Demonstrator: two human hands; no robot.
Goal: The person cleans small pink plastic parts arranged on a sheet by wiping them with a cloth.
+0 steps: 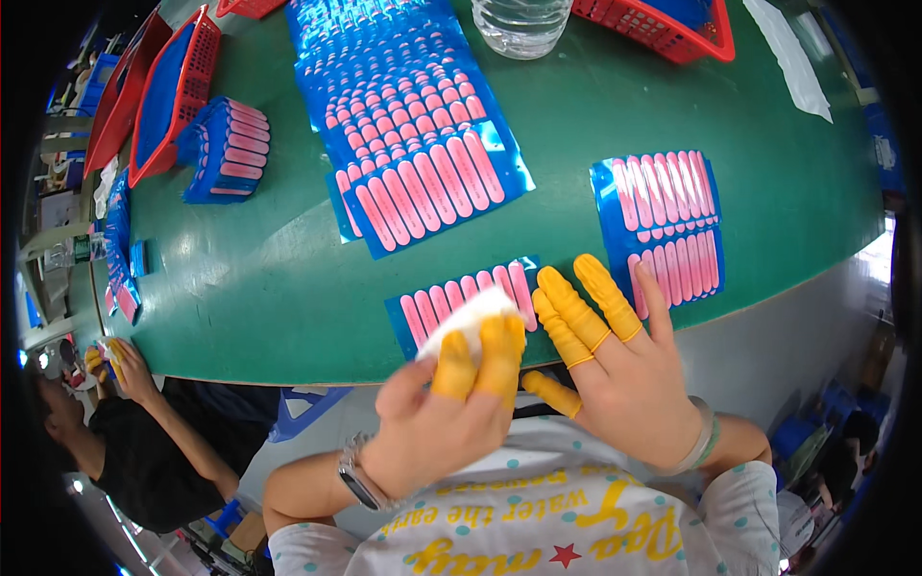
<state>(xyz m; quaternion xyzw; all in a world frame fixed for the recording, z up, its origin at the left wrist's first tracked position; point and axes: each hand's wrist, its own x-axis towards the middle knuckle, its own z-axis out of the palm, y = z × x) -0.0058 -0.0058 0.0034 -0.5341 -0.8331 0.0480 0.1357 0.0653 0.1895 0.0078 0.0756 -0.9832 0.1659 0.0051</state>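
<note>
My left hand (447,413), with yellow finger cots on several fingers, pinches a folded white wipe (471,314). It presses the wipe onto a blue sheet of pink rounded strips (432,312) at the table's near edge. My right hand (619,384), also in yellow finger cots, lies with its fingers stretched out at the sheet's right end. Its bare little finger reaches over the lower part of another stack of blue sheets with pink strips (667,230). Beyond my hands, a long fanned row of the same sheets (427,197) runs away over the table.
The green table (259,307) curves along its near edge. Red baskets lined in blue stand at the far left (197,82) and far right (663,38). A clear plastic bottle (521,24) stands at the back. A curled sheet bundle (230,154) lies left; a co-worker's hand (130,370) is further left.
</note>
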